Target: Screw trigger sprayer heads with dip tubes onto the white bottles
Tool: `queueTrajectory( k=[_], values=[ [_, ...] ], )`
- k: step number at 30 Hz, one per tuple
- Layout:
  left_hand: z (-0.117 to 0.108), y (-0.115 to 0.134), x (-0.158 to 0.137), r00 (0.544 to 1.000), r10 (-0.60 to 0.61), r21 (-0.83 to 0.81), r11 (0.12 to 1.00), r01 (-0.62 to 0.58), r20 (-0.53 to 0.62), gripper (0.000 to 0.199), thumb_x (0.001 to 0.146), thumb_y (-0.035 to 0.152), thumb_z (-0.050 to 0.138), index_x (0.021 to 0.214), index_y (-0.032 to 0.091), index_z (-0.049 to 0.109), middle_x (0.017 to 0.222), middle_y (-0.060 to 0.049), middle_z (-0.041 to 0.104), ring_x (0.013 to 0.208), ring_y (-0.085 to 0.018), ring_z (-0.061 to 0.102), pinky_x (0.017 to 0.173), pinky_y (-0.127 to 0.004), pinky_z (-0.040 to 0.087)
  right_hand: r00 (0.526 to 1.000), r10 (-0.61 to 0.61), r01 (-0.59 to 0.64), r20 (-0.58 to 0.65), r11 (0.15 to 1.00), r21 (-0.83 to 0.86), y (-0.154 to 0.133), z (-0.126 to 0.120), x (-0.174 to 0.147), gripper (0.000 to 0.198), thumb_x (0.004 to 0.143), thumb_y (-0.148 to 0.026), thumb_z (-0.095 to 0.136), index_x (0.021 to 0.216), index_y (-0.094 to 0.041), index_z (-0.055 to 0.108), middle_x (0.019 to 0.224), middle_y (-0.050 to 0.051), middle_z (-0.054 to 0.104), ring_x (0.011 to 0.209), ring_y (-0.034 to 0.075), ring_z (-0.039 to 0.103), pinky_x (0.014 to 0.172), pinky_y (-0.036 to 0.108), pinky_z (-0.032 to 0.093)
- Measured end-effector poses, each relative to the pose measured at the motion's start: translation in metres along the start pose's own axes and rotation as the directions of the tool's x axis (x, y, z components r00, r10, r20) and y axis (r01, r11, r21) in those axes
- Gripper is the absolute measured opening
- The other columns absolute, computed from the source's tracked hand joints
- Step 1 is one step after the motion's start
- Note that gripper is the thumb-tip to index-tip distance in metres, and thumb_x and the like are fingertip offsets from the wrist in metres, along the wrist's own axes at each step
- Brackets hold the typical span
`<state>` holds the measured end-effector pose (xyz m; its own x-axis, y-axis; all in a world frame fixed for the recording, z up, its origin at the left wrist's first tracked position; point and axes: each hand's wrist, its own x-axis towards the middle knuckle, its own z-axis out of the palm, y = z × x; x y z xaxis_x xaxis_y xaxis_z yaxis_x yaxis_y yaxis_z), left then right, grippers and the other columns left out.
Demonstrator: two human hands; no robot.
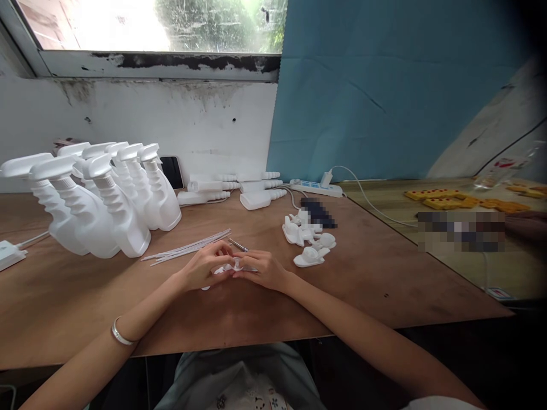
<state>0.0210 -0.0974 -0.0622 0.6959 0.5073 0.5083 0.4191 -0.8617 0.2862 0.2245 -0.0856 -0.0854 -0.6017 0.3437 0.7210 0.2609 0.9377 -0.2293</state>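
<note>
Over the brown table, my left hand [209,263] and my right hand [267,270] meet, both with curled fingers around a small white plastic spray trigger head [236,263]. The fingers cover much of that part. A small white round piece [205,288] shows under my left hand. Just beyond the fingertips lies a slim metal pen-like tool [238,245]. Several thin white tubes [188,247] are spread to the left of it. More white spray trigger heads [311,256] sit in a loose pile to the right of my hands.
Several white spray bottles [115,210] stand at the left. White bottles [258,197] lie along the wall near a phone [172,172] and a power strip [318,188]. Yellow pieces [448,199] rest on the adjoining table, where another person's hand [530,226] appears.
</note>
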Motion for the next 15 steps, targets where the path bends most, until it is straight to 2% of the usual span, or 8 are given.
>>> queueTrajectory(
  k=[7,15],
  values=[
    [-0.0023,0.0008,0.0027,0.999,0.045,0.032,0.998,-0.046,0.023,0.016,0.083,0.023,0.051,0.091,0.017,0.063,0.091,-0.008,0.053,0.078,-0.014,0.051,0.07,-0.027,0.044,0.999,0.041,-0.043,0.024,0.996,0.081,0.0014,0.0003,0.0005,0.016,0.081,-0.032,0.058,0.075,-0.018,0.058,0.095,0.008,0.068,0.079,0.016,0.064,0.07,0.027,0.05],
    [-0.0061,0.0035,0.0041,0.996,0.063,0.053,0.996,-0.066,0.059,0.016,0.085,0.024,0.047,0.088,0.018,0.061,0.088,-0.007,0.053,0.077,-0.014,0.05,0.07,-0.026,0.042,0.999,0.037,-0.039,0.033,0.996,0.083,-0.001,0.0013,0.0,0.013,0.081,-0.032,0.057,0.078,-0.02,0.055,0.095,0.006,0.068,0.078,0.016,0.063,0.07,0.028,0.051]
  ],
)
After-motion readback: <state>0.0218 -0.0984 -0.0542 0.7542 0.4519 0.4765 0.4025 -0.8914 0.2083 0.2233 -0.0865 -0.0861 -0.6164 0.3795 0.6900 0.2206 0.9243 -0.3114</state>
